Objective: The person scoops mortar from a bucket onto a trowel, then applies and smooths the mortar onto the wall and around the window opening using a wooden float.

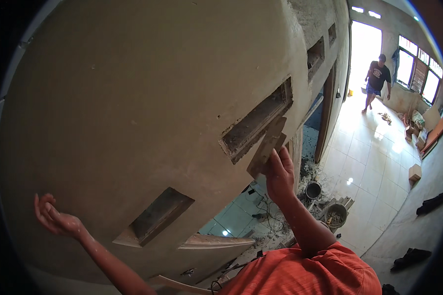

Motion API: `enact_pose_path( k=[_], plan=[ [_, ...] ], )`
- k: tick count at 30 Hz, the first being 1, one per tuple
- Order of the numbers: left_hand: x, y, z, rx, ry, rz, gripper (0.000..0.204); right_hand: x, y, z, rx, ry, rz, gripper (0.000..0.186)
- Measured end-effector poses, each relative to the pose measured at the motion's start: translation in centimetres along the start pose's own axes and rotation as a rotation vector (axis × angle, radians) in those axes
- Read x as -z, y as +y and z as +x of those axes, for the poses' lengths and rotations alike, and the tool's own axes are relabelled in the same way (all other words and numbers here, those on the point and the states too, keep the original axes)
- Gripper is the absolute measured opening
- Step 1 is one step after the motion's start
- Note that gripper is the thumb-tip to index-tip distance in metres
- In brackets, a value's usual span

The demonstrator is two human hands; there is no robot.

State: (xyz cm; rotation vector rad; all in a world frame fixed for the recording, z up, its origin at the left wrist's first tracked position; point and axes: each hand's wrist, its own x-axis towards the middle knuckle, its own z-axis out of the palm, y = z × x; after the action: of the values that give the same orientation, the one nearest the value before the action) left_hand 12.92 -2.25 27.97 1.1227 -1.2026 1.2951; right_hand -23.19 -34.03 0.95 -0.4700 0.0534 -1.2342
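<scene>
My right hand (279,178) is closed around a flat, rectangular plastering float (268,147), which is grey-brown and tilted. The float is up at the plastered wall (147,88), just below a slanting rectangular opening (256,120) with rough edges. Whether its face touches the plaster I cannot tell. Out to the left, my left hand (58,219) is raised near the wall, fingers loosely bent and apart, holding nothing. Between my two arms, a second rectangular opening (160,214) shows in the lower wall.
Below right stand a black bucket (313,190) and a bucket of grey mix (336,215), amid rubble (275,233) and cables. A person (377,81) walks on the tiled floor (359,167) near the bright doorway. Cardboard boxes (415,173) lie along the right wall.
</scene>
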Motion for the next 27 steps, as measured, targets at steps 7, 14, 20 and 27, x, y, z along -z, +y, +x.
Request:
enact_pose_path(
  k=[7,14,20,27],
  plan=[
    [-1.5,-0.8,-0.8,-0.061,0.031,0.098,0.039,-1.6,1.2,5.5,0.852,0.125,-1.184,0.035],
    [-1.6,-0.9,-1.1,-0.057,0.008,0.091,0.038,-2.6,3.3,7.8,0.797,0.085,-1.326,0.037],
    [-0.5,-1.8,-0.6,-0.098,-0.008,0.116,0.035,-1.9,1.0,13.3,0.947,0.318,-1.33,0.036],
    [-1.0,-1.2,-0.6,-0.162,-0.023,0.166,0.036,-0.1,-0.7,11.3,1.044,0.155,-1.379,0.034]
  ],
)
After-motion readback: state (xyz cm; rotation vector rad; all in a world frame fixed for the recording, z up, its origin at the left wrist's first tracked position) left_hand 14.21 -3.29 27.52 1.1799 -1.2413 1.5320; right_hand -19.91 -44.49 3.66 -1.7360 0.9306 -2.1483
